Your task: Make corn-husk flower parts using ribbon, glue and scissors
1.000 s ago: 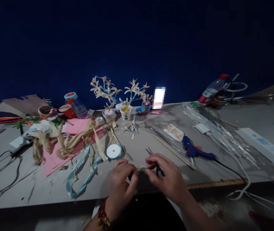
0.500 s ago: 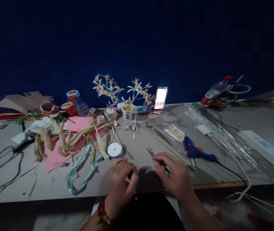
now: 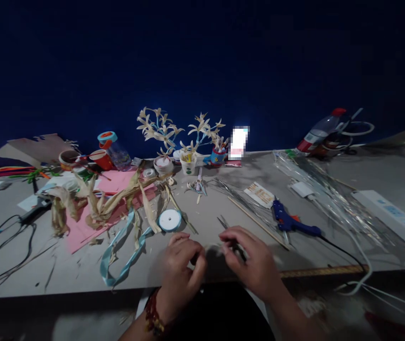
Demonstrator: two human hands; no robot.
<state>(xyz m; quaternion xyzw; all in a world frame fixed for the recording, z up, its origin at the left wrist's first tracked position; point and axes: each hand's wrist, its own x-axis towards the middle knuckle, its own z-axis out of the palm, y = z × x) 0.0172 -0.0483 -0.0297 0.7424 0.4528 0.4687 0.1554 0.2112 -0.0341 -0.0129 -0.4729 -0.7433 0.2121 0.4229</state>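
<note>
Closer to the left hand (image 3: 183,263) than half a second ago, the right hand (image 3: 254,265) grips scissors (image 3: 225,225), blades jutting past its fingers. The left fingers curl (contents hidden); beyond both, flower sprays (image 3: 166,137) look finished, while husks (image 3: 119,203) lie loose leftward of the fingers.

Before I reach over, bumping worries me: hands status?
Left hand curled, contents hidden. Right hand over scissors, grip unclear. Ribbon spool just beyond left hand.
</note>
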